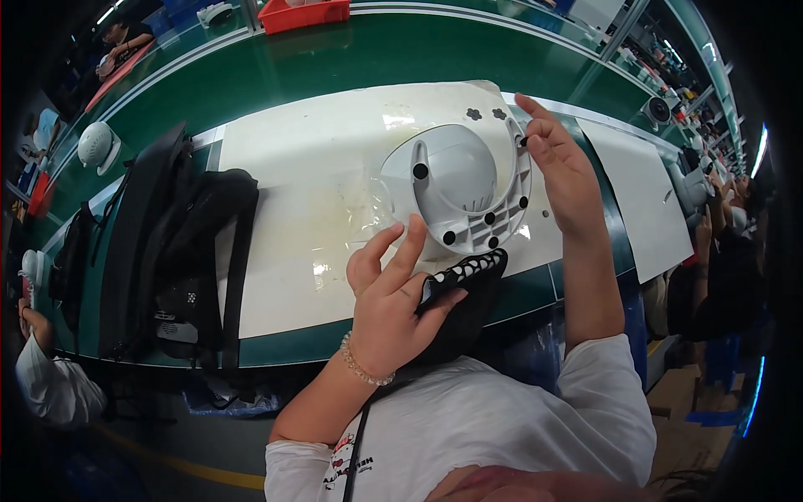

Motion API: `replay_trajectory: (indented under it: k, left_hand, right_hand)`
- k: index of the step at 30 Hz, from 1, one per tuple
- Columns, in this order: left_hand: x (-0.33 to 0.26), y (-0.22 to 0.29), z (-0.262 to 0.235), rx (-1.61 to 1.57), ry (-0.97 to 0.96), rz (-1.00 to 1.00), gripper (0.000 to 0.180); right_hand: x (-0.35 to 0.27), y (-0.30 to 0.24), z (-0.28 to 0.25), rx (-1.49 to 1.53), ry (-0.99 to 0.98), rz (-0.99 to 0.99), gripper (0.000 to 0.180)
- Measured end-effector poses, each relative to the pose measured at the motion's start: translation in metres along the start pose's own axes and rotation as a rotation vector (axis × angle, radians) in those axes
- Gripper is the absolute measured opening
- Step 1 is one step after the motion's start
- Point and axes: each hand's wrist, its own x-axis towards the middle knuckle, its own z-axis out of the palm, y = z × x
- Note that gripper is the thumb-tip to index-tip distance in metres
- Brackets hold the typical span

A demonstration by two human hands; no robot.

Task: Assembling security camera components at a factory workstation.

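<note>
White plastic base [464, 188], black pads, on mat

The left hand [389, 305] covers the near end of a black sheet studded with small white round pads [468, 272], so its full length cannot be told. What the right hand [559, 163] pinches at the rim of the white moulded plastic housing [460, 188] is too small to make out. The red plastic bin [303, 12] is cut off by the top edge. A co-worker's white sleeve [46, 385] is cut at the dark left rim.
</note>
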Motion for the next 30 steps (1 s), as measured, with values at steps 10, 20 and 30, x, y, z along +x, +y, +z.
replay_trajectory:
  k: [10, 20, 30]
  left_hand:
    - [0.002, -0.001, 0.001, 0.034, -0.003, 0.016, 0.025]
    - [0.001, 0.001, 0.001, 0.029, 0.000, 0.008, 0.024]
    - [0.005, 0.000, -0.002, 0.008, -0.045, -0.028, 0.024]
  right_hand:
    - [-0.008, 0.012, 0.014, -0.485, 0.228, -0.360, 0.010]
    - [0.002, 0.013, -0.007, 0.442, -0.089, 0.141, 0.045]
    - [0.022, 0.018, 0.000, 0.657, -0.218, 0.303, 0.026]
